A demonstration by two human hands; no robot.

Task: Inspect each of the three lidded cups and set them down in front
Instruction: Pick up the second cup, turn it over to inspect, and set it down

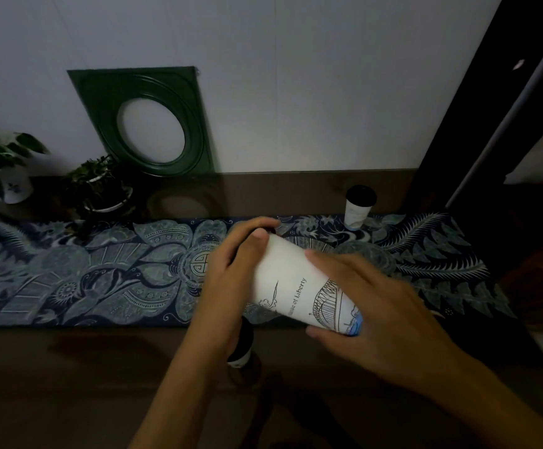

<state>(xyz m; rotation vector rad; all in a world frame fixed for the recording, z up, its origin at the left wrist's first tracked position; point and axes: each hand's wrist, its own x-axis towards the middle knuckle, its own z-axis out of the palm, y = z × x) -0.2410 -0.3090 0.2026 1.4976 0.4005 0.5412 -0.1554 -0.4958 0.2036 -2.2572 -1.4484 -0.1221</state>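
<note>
I hold a white paper cup (291, 280) with line drawings and printed text tilted on its side above the patterned runner (101, 270). My left hand (231, 273) grips its lid end, which my fingers hide. My right hand (370, 306) wraps its base end. A second cup with a black lid (359, 207) stands upright at the runner's far right edge. A third cup (242, 346), black lid on top, stands on the dark table just below my left wrist, partly hidden by it.
A green square frame with a round opening (147, 124) leans on the wall. Two potted plants (101, 186) stand at the back left. A dark post (477, 124) rises at the right. The wooden table's near part (85, 384) is dim.
</note>
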